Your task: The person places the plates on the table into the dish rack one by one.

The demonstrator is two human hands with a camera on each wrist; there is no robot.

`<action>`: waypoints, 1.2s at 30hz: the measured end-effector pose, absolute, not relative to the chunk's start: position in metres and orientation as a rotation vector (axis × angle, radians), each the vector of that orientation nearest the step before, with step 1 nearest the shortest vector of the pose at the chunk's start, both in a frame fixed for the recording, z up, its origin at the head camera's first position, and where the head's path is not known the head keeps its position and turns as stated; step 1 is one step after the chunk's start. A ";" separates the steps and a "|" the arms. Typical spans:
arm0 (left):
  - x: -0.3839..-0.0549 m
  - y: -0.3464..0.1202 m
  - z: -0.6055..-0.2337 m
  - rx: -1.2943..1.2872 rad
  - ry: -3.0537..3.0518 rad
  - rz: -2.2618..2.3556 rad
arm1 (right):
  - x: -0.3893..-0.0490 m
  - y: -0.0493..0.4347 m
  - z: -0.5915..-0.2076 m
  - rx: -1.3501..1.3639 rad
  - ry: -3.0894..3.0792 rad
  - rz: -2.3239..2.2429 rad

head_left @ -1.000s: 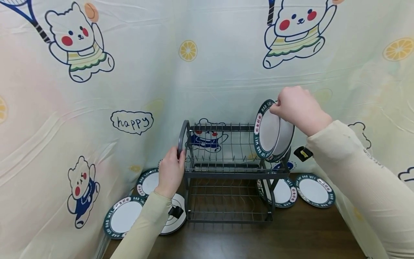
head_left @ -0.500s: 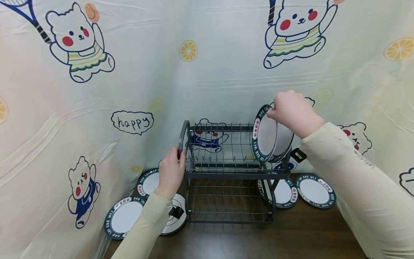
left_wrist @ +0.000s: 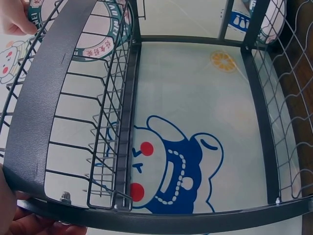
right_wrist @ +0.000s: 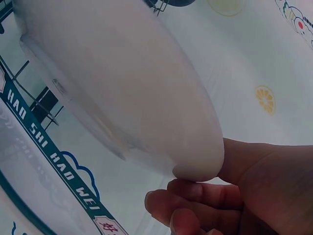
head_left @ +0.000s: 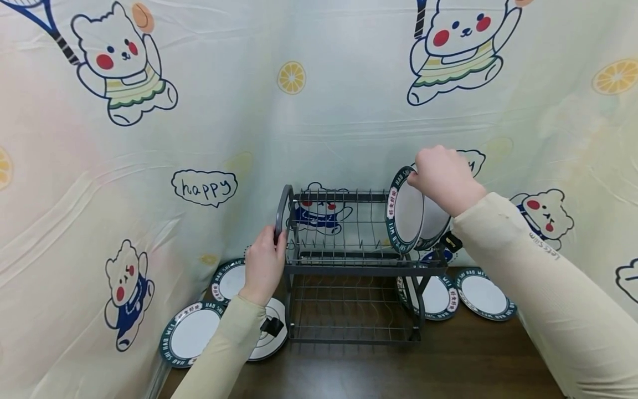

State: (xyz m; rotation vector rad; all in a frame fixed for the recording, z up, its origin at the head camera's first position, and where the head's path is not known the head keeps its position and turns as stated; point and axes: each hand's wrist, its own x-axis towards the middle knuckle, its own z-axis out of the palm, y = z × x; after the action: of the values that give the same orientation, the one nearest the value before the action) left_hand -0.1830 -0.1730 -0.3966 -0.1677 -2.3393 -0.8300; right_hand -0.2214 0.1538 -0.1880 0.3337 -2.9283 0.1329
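My right hand (head_left: 446, 180) pinches the top rim of a white plate (head_left: 408, 213) with a green lettered border. The plate stands on edge at the right end of the upper tier of a dark metal dish rack (head_left: 349, 271). Just to its right, a second plate (head_left: 435, 221) stands upright, partly hidden. In the right wrist view, the held plate's pale underside (right_wrist: 122, 73) fills much of the picture, with thumb and fingers at its edge. My left hand (head_left: 264, 266) grips the rack's left side handle (head_left: 283, 210).
Two plates lie right of the rack, one (head_left: 433, 297) partly behind its leg, the other (head_left: 485, 293) farther right. On the left lie a plate (head_left: 191, 335), another behind it (head_left: 231, 280), and an overturned one (head_left: 271, 335) under my wrist. A printed curtain (head_left: 319, 127) hangs behind the brown table (head_left: 349, 371).
My right hand has come down and slightly left with the plate, lowering it closer into the rack's upper tier. My left hand stays on the handle.
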 end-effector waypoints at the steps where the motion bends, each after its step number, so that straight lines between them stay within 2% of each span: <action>1: -0.183 -0.173 -0.397 -0.166 -2.341 -0.833 | -0.221 0.153 -0.188 0.332 -2.924 0.132; 36: -0.181 -0.172 -0.396 -0.164 -2.346 -0.825 | -0.224 0.150 -0.187 0.279 -2.974 0.055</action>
State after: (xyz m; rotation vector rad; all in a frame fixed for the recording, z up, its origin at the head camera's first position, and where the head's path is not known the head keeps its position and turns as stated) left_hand -0.1814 -0.1721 -0.3961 -0.1645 -2.3464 -0.8252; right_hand -0.2242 0.1495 -0.1873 0.2791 -2.9740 0.0552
